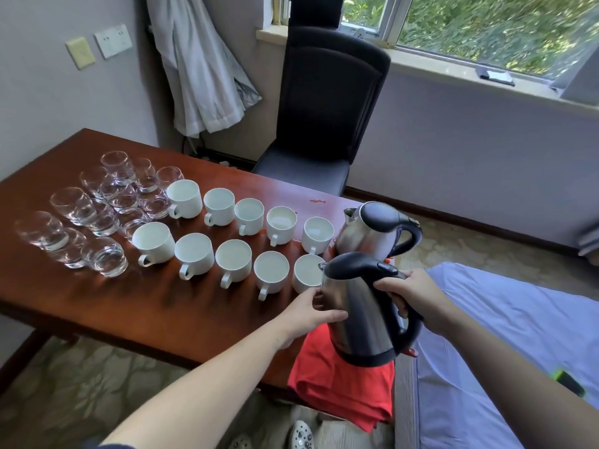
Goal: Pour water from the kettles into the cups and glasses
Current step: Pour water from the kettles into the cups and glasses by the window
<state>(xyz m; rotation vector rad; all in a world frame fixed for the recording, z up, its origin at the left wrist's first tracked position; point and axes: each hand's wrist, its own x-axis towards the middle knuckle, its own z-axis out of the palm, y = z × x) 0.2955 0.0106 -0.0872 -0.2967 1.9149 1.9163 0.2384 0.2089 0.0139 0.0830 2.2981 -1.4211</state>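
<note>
The near kettle hides the right side of the nearest right cup and the fingertips of the left hand, so its grip is unclear. Far-left glasses blur together. The bed runs off the right and bottom edges.

Wooden table: ten white cups in two rows of five; clear glasses clustered at the left. Far kettle at right end. Near kettle, tilted, spout over the near row's end cup; right hand grips the handle, left hand touches its steel side.
</note>
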